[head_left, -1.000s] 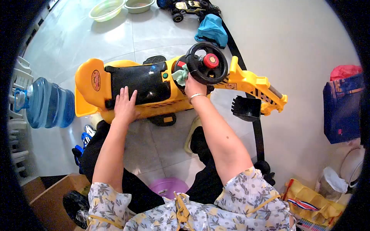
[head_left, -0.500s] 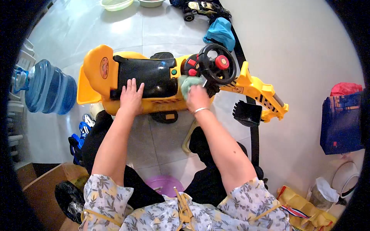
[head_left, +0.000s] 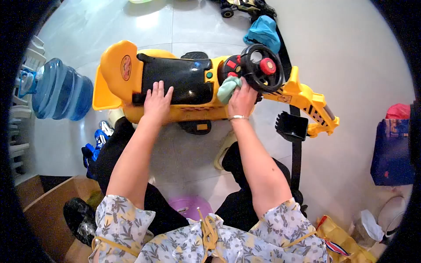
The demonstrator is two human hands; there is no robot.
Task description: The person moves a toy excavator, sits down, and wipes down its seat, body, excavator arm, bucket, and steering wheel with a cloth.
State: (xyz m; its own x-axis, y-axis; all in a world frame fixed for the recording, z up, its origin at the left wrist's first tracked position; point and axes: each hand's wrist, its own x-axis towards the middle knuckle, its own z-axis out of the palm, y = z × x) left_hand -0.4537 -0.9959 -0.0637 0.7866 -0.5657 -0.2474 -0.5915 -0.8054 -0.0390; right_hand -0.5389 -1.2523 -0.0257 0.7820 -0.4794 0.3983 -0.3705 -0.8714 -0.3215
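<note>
A yellow ride-on toy excavator (head_left: 175, 114) stands sideways in front of me. My left hand (head_left: 158, 101) rests on the near edge of its black seat (head_left: 175, 79), fingers stretched out. In my right hand (head_left: 242, 100) is a pale green cloth (head_left: 228, 89), held against the dashboard (head_left: 230, 65) just below the black steering wheel (head_left: 262, 66). Some of the cloth is hidden by my fingers. To the right, the yellow digger arm (head_left: 307, 96) reaches out and ends in a black bucket (head_left: 291, 126).
A blue water jug (head_left: 63, 90) lies at left beside white chairs (head_left: 33, 57). Behind the toy are a teal bag (head_left: 263, 33) and a toy car (head_left: 243, 8). A purple stool (head_left: 190, 206) is beneath me; a dark blue bag (head_left: 390, 151) stands right.
The whole view has shifted, so the toy appears further right and higher. My right hand and the cloth have moved slightly along the dashboard. My left hand stays on the seat.
</note>
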